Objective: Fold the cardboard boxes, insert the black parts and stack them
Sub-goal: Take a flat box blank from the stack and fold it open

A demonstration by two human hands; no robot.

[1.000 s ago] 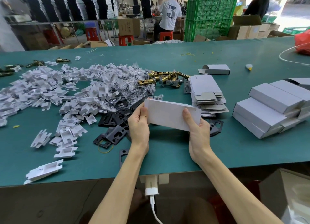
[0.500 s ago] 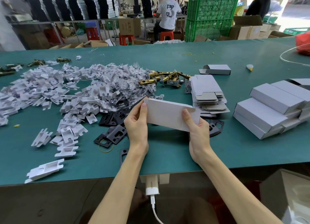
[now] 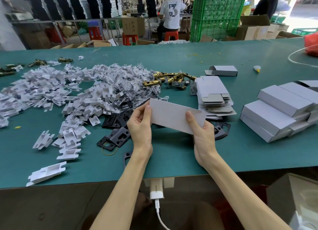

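A white cardboard box (image 3: 172, 116) is held above the green table (image 3: 172, 154), tilted down to the right. My left hand (image 3: 140, 126) grips its left end, thumb on the near face. My right hand (image 3: 200, 130) grips its right end the same way. Black metal plates (image 3: 117, 135) lie on the table under and left of my hands, one more (image 3: 222, 130) behind my right hand. A stack of flat box blanks (image 3: 213, 95) lies beyond the box. Folded white boxes (image 3: 282, 109) are stacked at the right.
A big heap of white plastic inserts (image 3: 56, 99) and clear bags (image 3: 136, 85) covers the left half. Brass latches (image 3: 168, 80) lie behind the blanks, with a single folded box (image 3: 223, 70) farther back. People sit at benches beyond the table. A brown carton (image 3: 292, 200) stands at lower right.
The box has tilted slightly in my hands, its right end lower. Both hands keep their hold and have barely shifted.
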